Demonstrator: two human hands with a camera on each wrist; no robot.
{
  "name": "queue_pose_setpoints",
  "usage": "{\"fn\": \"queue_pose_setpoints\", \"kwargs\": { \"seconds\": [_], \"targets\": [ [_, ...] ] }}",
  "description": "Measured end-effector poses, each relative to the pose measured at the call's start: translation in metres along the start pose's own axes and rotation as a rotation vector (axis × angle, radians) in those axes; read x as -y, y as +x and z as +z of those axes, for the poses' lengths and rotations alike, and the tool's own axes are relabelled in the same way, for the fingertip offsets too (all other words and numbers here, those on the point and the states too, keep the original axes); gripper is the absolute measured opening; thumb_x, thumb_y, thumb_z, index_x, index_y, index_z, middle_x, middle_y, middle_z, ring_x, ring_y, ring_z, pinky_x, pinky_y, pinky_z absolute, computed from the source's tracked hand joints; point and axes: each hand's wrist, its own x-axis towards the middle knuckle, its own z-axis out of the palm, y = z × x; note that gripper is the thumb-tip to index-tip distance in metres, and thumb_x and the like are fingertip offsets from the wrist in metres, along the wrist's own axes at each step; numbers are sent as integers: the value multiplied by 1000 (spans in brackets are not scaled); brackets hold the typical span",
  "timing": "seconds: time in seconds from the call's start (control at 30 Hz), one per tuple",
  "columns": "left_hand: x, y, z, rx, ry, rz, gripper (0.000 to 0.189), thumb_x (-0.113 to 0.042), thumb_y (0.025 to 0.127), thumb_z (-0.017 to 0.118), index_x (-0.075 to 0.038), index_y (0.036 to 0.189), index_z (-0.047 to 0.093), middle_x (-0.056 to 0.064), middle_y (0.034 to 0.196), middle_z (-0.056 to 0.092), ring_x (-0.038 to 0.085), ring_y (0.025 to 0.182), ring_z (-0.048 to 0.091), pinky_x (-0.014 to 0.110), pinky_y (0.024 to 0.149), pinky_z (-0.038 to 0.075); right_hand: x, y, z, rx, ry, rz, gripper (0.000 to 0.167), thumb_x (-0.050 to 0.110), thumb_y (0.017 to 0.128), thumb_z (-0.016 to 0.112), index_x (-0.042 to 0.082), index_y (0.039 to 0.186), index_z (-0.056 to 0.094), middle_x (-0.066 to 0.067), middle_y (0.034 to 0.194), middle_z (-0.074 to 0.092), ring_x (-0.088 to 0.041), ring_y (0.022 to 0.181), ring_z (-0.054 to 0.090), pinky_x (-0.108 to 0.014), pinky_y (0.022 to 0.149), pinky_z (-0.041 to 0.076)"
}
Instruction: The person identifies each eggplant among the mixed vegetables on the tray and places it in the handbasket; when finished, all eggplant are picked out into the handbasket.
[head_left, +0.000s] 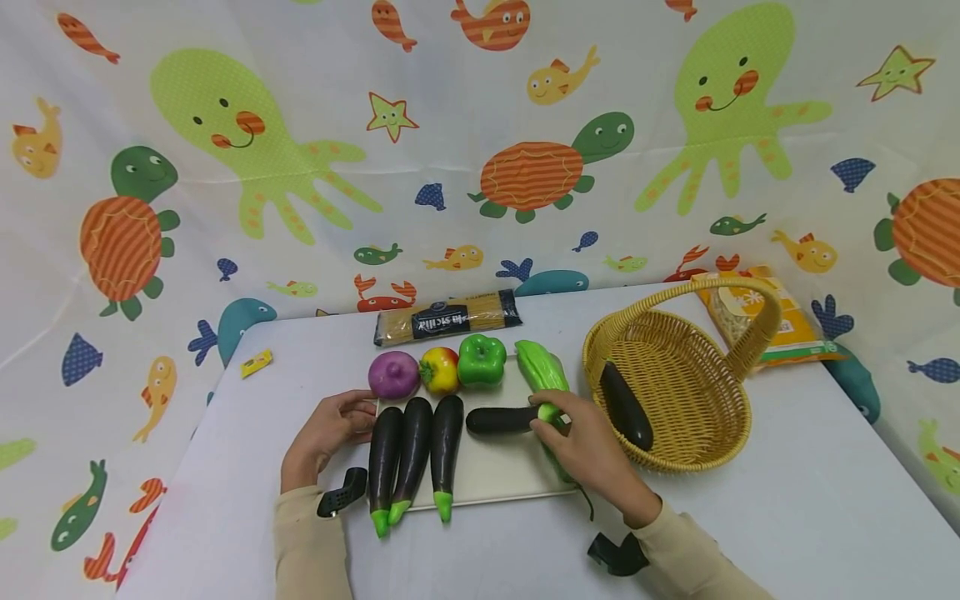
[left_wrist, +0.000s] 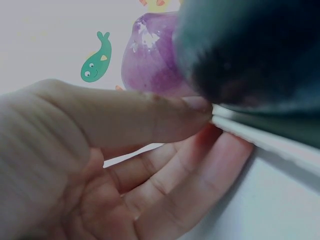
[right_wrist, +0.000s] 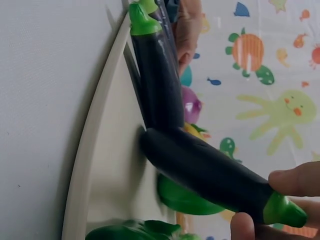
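My right hand (head_left: 588,450) pinches an eggplant (head_left: 498,420) by its green stem end, between thumb and fingers. The eggplant lies sideways over a cream tray (head_left: 506,475); in the right wrist view its far end meets another eggplant (right_wrist: 157,75). At the tray's left edge, my left hand (head_left: 337,429) holds the rim between thumb and fingers. Three eggplants (head_left: 447,442) lie side by side on the tray, stems toward me. Behind them sit a purple onion (head_left: 393,375), a red-yellow pepper (head_left: 439,371) and a green bell pepper (head_left: 482,361). A long green vegetable (head_left: 538,365) is partly hidden by my right hand.
Right of the tray stands a wicker basket (head_left: 697,408) with a tall handle and one eggplant (head_left: 626,406) inside. An orange bag (head_left: 798,329) lies behind it. A pasta pack (head_left: 448,317) is at the back, and a small yellow packet (head_left: 257,363) at the left.
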Motion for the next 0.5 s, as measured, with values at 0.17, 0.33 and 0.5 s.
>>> {"fn": "queue_pose_setpoints", "kwargs": {
  "seconds": [0.17, 0.33, 0.5],
  "targets": [
    [0, 0, -1, 6, 1, 3, 55, 12, 91, 60, 10, 145, 46, 19, 114, 63, 18, 88, 66, 33, 76, 62, -1, 1, -2, -15, 63, 36, 29, -1, 87, 77, 8, 114, 71, -12, 104, 69, -14, 74, 65, -23, 62, 54],
    [0, 1, -1, 4, 2, 1, 55, 12, 91, 59, 10, 145, 46, 19, 115, 63, 18, 88, 66, 33, 76, 62, -2, 2, -3, -33, 107, 29, 32, -4, 86, 77, 7, 116, 69, -11, 106, 69, -23, 96, 68, -31, 74, 61],
    [0, 1, -1, 0, -1, -5, 54, 12, 91, 59, 9, 144, 47, 19, 114, 63, 19, 89, 66, 32, 77, 62, -3, 3, -2, -53, 133, 43, 39, -4, 87, 76, 4, 125, 66, -9, 109, 69, -25, 100, 67, -36, 81, 61]
  ]
}}
